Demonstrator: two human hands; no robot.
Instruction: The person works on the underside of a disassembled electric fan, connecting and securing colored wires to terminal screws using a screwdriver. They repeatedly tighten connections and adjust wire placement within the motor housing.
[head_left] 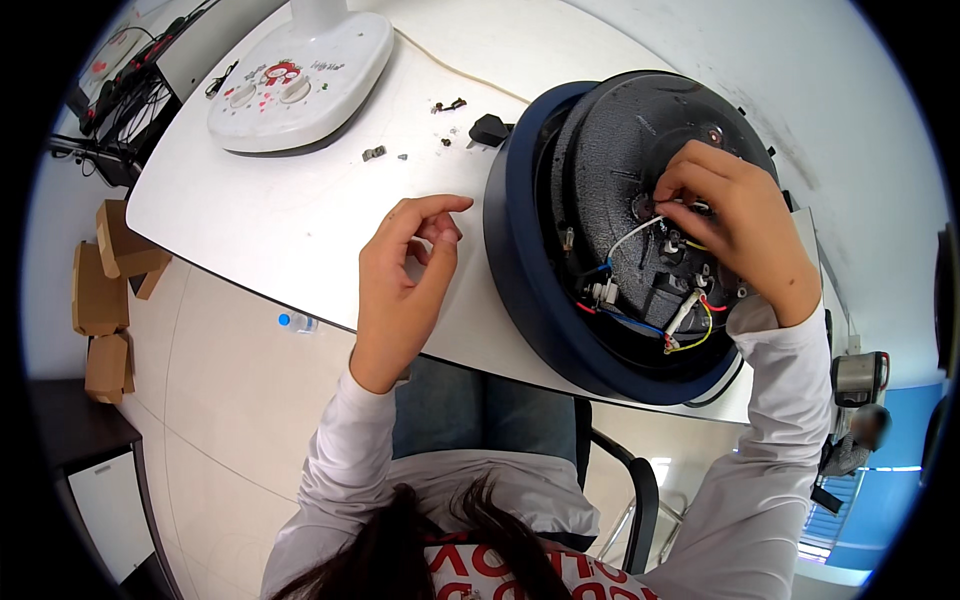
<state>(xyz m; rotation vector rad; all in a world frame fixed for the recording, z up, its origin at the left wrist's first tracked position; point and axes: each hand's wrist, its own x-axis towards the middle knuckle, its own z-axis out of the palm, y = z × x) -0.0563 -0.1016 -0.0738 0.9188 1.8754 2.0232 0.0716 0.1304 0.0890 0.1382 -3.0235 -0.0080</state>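
On the table's right side lies an appliance with a round dark blue housing (510, 230), its black speckled metal underside (620, 150) facing up and its wiring exposed. My right hand (735, 220) reaches over this underside, thumb and forefinger pinched at the end of a white wire (632, 236). Its other fingers are curled, and what lies under the palm is hidden. Below it are red, blue and yellow-green wires (690, 345) with a white connector (604, 291). My left hand (408, 270) hovers left of the housing, holding nothing, forefinger stretched out apart from the thumb.
Several small metal parts (374, 153) and screws lie on the white table (260, 210). A black plug (490, 130) sits beside the housing. A white appliance base with knobs (310, 85) stands at the back left. Cardboard boxes (100, 290) and a bottle (298, 322) are on the floor.
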